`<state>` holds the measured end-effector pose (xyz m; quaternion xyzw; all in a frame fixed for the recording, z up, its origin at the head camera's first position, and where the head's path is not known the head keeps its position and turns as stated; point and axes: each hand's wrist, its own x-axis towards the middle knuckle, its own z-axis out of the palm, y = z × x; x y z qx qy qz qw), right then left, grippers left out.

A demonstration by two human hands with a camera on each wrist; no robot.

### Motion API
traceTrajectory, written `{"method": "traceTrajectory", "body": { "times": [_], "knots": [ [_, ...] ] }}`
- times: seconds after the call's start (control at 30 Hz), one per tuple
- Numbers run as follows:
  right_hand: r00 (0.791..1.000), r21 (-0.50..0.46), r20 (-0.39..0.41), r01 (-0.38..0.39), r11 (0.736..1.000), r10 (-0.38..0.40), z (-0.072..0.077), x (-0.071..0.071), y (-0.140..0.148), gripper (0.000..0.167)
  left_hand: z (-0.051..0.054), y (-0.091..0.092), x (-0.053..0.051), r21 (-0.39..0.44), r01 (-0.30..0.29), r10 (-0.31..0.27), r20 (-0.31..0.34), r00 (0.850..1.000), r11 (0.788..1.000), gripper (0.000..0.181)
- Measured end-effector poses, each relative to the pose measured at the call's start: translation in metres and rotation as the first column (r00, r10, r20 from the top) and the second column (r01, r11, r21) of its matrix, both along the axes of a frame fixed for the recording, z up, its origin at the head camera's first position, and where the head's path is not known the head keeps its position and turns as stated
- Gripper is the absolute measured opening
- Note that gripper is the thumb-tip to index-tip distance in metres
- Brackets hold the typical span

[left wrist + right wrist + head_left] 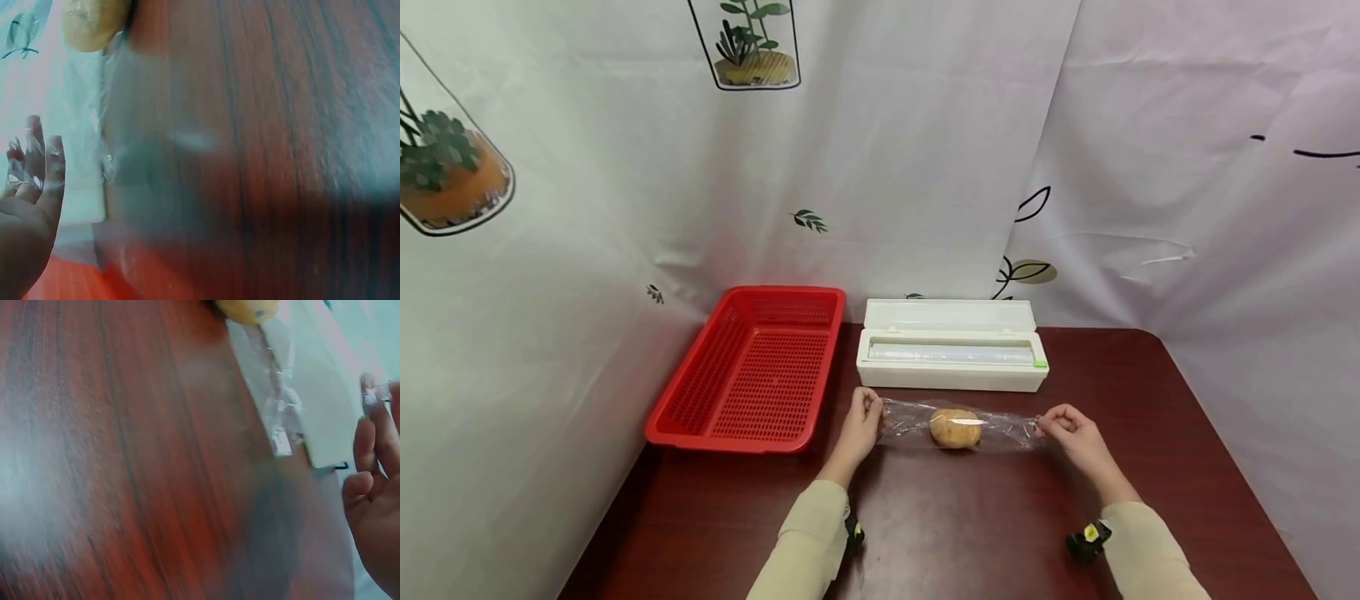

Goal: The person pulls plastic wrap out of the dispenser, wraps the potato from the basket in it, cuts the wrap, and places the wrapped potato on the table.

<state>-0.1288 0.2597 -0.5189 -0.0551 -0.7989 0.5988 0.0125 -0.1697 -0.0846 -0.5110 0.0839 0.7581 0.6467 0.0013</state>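
A round, light-brown potato (955,428) lies inside clear plastic wrap (910,419), stretched sideways between both hands. My left hand (857,432) pinches the left end of the wrap. The right end is gathered and pinched by my right hand (1081,442). In the left wrist view the potato (94,24) shows at the top, and bits of wrap cling to the fingers (53,165). The right wrist view has the potato (249,309) cut off at its upper edge, with crinkled wrap (284,406) below. Whether the potato touches the table cannot be told.
Just behind the potato stands a white wrap dispenser box (951,379), lid raised, with a roll (951,353) inside. A red plastic basket (823,392) sits to the left on the dark red-brown table (970,533). Printed white curtains (910,167) hang behind.
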Motion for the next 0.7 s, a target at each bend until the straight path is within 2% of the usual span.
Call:
{"method": "traceTrajectory", "body": {
  "times": [0.1,0.17,0.23,0.33,0.43,0.57,0.7],
  "knots": [
    [0.995,-0.017,-0.011,0.101,0.995,-0.101,-0.007,-0.007,-0.008,0.012,-0.015,0.007,-0.012,-0.062,-0.066,0.068,0.017,0.998,0.996,0.009],
    [0.988,0.001,-0.001,0.152,0.988,-0.152,-0.011,-0.011,-0.013,0.012,-0.020,0.012,-0.018,-0.136,-0.112,0.112,-0.005,0.994,0.984,0.010],
    [0.982,0.034,0.012,0.188,0.981,-0.189,-0.014,-0.015,-0.018,0.012,-0.023,0.017,-0.022,-0.212,-0.161,0.160,-0.023,0.987,0.964,0.009],
    [0.973,0.140,0.005,0.228,0.963,-0.231,-0.019,-0.018,-0.025,0.013,-0.025,0.023,-0.025,-0.342,-0.235,0.229,-0.060,0.972,0.910,0.006],
    [0.963,0.252,-0.018,0.266,0.931,-0.270,-0.022,-0.021,-0.031,0.013,-0.025,0.027,-0.026,-0.440,-0.281,0.285,-0.058,0.957,0.853,0.006],
    [0.961,0.375,-0.001,0.257,0.891,-0.276,-0.025,-0.022,-0.038,0.012,-0.024,0.032,-0.027,-0.547,-0.278,0.316,-0.025,0.948,0.790,0.007],
    [0.966,0.515,0.040,0.198,0.834,-0.255,-0.028,-0.022,-0.044,0.011,-0.027,0.036,-0.027,-0.642,-0.251,0.313,-0.019,0.950,0.725,0.008]
  ]
}}
